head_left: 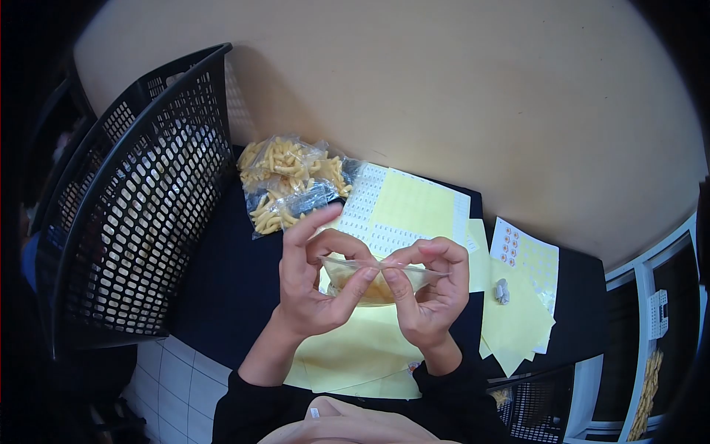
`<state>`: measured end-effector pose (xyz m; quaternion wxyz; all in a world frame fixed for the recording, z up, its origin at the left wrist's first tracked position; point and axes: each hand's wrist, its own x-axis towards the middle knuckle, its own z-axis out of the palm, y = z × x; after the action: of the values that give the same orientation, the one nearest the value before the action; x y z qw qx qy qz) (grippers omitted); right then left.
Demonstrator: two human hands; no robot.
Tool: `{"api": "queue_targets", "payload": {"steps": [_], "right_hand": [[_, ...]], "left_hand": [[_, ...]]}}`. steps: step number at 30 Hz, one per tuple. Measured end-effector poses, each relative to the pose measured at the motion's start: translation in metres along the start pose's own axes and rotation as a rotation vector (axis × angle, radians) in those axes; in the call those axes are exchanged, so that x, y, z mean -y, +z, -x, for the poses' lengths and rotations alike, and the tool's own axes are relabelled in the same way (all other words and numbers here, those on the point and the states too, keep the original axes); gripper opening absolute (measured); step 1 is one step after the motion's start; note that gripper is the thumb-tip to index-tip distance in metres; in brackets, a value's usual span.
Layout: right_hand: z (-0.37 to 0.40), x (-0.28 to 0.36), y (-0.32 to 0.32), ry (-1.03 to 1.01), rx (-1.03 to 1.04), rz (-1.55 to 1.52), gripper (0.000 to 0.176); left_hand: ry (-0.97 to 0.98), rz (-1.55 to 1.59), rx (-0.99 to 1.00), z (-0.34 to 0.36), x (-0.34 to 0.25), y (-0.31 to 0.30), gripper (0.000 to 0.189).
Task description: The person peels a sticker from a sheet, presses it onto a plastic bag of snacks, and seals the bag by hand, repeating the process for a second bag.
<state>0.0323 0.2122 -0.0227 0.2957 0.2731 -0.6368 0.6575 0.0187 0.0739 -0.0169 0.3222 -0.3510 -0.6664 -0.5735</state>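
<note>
I can read no word, number or brand from here. On the label sheet point(414, 207) at the centre of the frame, rows of tiny dark marks are too small for me to make out. On the sticker sheet point(534, 255) at the right, the reddish emblems point(510, 246) are likewise illegible to me. A small white tag point(315, 413) on the pale cloth point(370, 428), bottom centre, carries marks I cannot decipher

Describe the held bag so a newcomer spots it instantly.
On the dark table, find the yellow sheets nearest the person. Above them, the left hand and right hand pinch a clear bag by its edge. Unlike the piled bags beyond, it's hand-held.
</note>
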Motion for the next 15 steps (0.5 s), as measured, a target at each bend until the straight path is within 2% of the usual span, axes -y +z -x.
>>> {"api": "queue_targets", "payload": {"steps": [2,5,11,15], "right_hand": [[-0.0025,-0.0003,-0.0013,0.012,0.057,-0.043,0.036],[-0.0026,-0.0019,0.003,0.054,0.059,-0.172,0.04],[-0.0029,-0.0028,0.0006,0.019,0.142,-0.112,0.045],[-0.0019,-0.0016,0.0025,0.055,0.084,-0.124,0.045]], "left_hand": [[-0.045,0.087,-0.017,-0.0015,-0.0004,-0.0008,0.07],[-0.072,0.057,0.026,-0.0024,-0.001,-0.0031,0.079],[-0.098,0.143,-0.034,-0.0025,-0.0024,0.0007,0.082],[-0.086,0.076,-0.015,-0.0007,0.0001,-0.0031,0.08]]}}
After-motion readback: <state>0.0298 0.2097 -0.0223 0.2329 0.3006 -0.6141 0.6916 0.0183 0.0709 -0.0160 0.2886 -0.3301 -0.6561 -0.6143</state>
